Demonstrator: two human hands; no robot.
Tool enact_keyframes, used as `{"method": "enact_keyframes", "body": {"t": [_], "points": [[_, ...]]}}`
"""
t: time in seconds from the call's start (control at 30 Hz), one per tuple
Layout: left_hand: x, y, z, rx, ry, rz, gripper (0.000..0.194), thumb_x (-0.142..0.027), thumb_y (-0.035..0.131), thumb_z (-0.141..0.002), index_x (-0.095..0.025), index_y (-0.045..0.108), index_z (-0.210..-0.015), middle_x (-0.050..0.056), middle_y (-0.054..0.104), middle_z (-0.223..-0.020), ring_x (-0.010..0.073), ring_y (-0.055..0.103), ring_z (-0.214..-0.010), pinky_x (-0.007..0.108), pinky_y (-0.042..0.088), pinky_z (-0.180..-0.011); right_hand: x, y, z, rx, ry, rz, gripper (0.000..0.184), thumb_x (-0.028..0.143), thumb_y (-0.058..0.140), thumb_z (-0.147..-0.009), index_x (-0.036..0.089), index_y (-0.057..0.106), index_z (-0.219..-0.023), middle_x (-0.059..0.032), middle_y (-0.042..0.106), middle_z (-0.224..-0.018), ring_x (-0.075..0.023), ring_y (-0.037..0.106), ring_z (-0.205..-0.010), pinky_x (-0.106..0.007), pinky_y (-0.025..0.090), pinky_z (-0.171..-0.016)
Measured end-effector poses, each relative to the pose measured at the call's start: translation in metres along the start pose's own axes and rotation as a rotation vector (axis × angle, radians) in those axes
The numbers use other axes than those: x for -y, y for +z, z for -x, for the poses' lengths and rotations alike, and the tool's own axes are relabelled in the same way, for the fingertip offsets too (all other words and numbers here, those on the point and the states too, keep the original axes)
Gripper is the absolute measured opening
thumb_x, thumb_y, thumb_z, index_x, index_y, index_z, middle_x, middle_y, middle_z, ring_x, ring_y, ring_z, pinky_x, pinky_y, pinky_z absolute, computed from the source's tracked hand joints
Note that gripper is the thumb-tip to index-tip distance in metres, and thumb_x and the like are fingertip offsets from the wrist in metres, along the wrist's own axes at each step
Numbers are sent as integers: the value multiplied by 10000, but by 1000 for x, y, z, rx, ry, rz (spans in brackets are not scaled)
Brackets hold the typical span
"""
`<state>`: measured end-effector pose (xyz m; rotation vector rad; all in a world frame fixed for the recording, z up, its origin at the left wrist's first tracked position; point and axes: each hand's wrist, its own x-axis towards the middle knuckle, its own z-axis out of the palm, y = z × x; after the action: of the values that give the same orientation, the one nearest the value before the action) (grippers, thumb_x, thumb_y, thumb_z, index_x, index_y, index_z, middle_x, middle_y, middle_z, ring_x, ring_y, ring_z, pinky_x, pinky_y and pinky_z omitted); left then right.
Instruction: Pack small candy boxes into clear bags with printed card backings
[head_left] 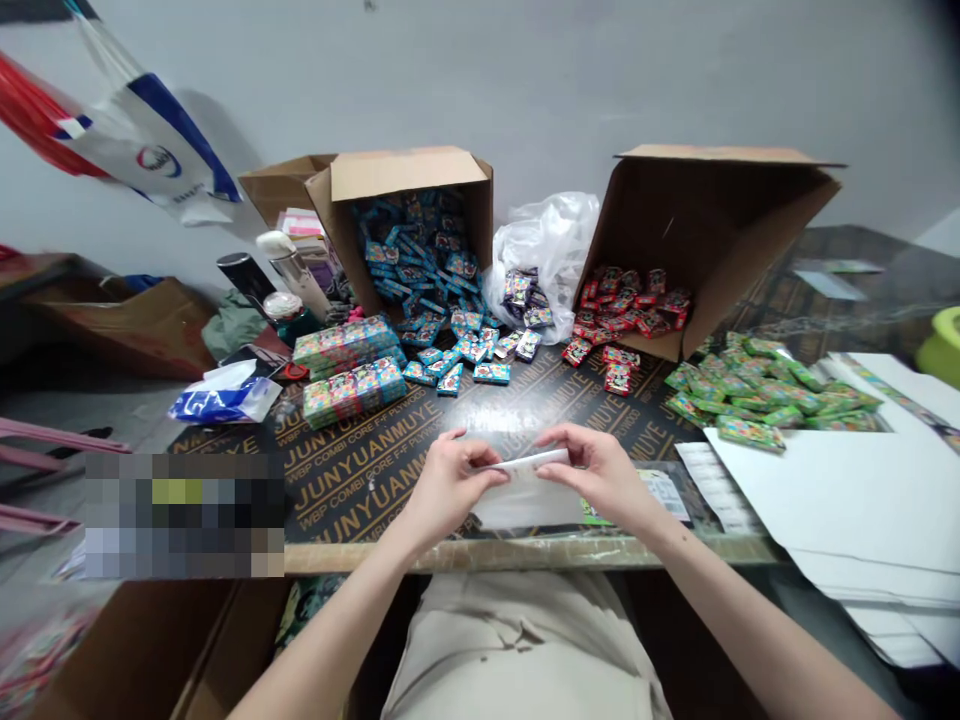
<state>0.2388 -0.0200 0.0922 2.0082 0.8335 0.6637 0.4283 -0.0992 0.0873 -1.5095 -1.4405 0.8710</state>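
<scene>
Between both hands, above the table's front edge, a thin white strip (534,460) is held nearly level; whether it is paper or film I cannot tell. My left hand (455,480) pinches its left end between thumb and fingers. At the other end my right hand (596,472) pinches it the same way. Below and behind the strip lies shiny clear plastic (517,505), its outline blurred. A printed sheet (664,495) with a green corner sits partly under my right wrist. Small blue packets (491,373) lie loose beyond my hands.
Tipped cartons hold blue packets (420,250) and red packets (637,300), with a clear plastic bag (547,240) of purple packets between. Wrapped blocks of packets (352,392) stand left, near bottles (296,270). Green packets (772,385) are heaped right, beside white card sheets (817,490).
</scene>
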Motion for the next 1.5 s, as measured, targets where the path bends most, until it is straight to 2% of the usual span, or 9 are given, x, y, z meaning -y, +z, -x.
{"method": "enact_keyframes", "body": {"t": [0.2, 0.43, 0.8, 0.93, 1.07, 1.13, 1.23, 1.4, 1.5], "points": [[-6, -5, 1, 177, -34, 44, 200, -320, 571, -738, -200, 699, -642, -2, 644, -575, 158, 531, -571, 331, 351, -888, -5, -2, 4, 58, 70, -35, 250, 349, 580, -762, 149, 573, -612, 29, 467, -534, -83, 388, -498, -199, 272, -451], [-3, 7, -1, 159, -138, 93, 170, -312, 643, -654, -149, 666, -613, -13, 576, -518, 113, 462, -495, 201, 303, -468, -8, 2, 4, 83, 71, -111, 230, 368, 638, -703, 155, 574, -644, 31, 486, -562, -86, 403, -514, -197, 296, -469], [32, 4, -18, 105, -339, 367, 157, -279, 718, -558, -133, 673, -596, 24, 621, -520, 118, 507, -463, 211, 362, -478, -45, -4, -6, -12, 142, -200, 334, 443, 544, -770, 151, 517, -609, 51, 406, -496, -72, 369, -451, -194, 292, -426], [56, 5, -21, -16, -434, 428, 181, -286, 742, -514, -126, 670, -557, 20, 617, -519, 112, 502, -480, 209, 363, -506, -73, -23, -10, -42, 66, 103, 334, 489, 547, -748, 164, 584, -817, -14, 553, -695, -147, 515, -655, -264, 402, -589], [80, -2, -22, -90, -483, 397, 214, -314, 746, -490, -126, 652, -536, 1, 585, -481, 94, 465, -444, 193, 320, -465, -116, -54, -1, -138, 102, 796, 612, 512, 776, -406, 199, 578, -894, -84, 548, -905, -294, 476, -920, -421, 358, -755], [92, -7, -22, -117, -499, 377, 223, -320, 745, -480, -127, 643, -527, -4, 574, -465, 88, 452, -428, 187, 305, -449, -135, -68, 6, -81, 174, 815, 514, 463, 793, -385, 190, 545, -743, -60, 540, -815, -282, 486, -863, -409, 352, -730], [107, -7, -26, -147, -528, 347, 239, -331, 740, -466, -125, 629, -515, -8, 561, -440, 79, 428, -396, 184, 287, -424, -144, -86, 12, 13, 219, 538, 319, 404, 686, -608, 190, 461, -679, 11, 509, -645, -178, 508, -673, -303, 367, -630], [111, 38, -55, -71, -540, 341, 278, -364, 728, -480, -114, 630, -557, -2, 559, -442, 79, 430, -385, 184, 297, -403, -115, -114, -2, -80, 136, -28, 265, 360, 609, -727, 182, 450, -842, 46, 514, -610, -111, 501, -546, -232, 369, -540], [99, 81, -80, 11, -505, 336, 285, -372, 712, -502, -116, 629, -596, 7, 579, -481, 98, 479, -420, 200, 352, -428, -110, -107, -11, -8, 77, 57, 229, 327, 618, -726, 173, 491, -839, 36, 555, -638, -112, 529, -584, -224, 395, -562]]}}
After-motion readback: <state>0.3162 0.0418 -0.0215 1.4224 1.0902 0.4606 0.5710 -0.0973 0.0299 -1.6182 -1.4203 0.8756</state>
